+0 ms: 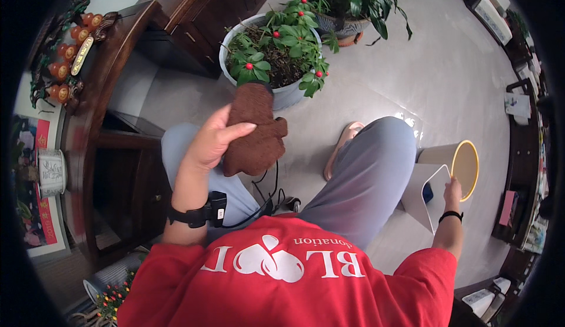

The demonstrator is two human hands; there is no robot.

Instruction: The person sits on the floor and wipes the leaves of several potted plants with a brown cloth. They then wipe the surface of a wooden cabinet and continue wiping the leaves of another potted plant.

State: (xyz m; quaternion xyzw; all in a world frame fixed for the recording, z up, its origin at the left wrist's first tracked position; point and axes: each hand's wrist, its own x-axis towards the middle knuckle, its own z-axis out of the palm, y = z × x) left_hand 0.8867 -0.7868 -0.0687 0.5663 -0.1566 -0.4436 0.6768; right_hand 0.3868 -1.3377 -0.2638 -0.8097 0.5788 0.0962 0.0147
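My left hand [215,137] is closed around a brown, fuzzy plush piece [254,141], with the thumb lying across its front. The piece is held over my left knee, in front of a flowerpot; its exact kind is unclear. Low on my right, my right hand [452,193] is closed at the edges of two bins that stand against each other. One is a round bin with a yellow rim [468,156], the other a white square-mouthed bin [418,183] with something dark blue inside. Which rim the fingers grip, or whether both, is hard to make out.
The light blue flowerpot [288,95] holds a leafy plant with red berries, and a patterned planter [341,27] stands beyond it. Dark wooden furniture [112,85] lines the left side; shelves [518,150] run along the right. A black cable [275,186] hangs near my left leg.
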